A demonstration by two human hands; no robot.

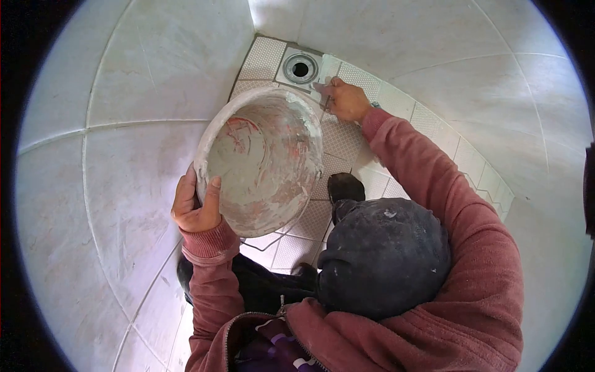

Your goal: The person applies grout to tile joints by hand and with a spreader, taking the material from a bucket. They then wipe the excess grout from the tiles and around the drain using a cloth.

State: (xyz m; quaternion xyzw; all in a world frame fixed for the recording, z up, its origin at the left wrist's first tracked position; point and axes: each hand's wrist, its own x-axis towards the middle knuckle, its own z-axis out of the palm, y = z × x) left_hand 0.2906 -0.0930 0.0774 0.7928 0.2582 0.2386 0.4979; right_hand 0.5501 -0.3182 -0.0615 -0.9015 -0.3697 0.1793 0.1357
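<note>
A round bucket (273,155), smeared inside with pale grout or plaster, is tilted toward me. My left hand (197,201) grips its left rim, with the thumb over the edge and the fingers behind the wall. My right hand (347,99) is closed around a small flat scraper (323,89), whose blade lies close by the floor drain (300,68). This drain has a round dark opening in a square metal frame, set among the patterned tiles in the corner. The scraper's handle is mostly hidden inside my fist.
Large pale tiled walls (142,186) close in on the left, with another wall (434,49) at the back and right. Small textured floor tiles (341,137) run under the bucket. My bent knee (384,260) and dark shoe (345,188) sit between my arms.
</note>
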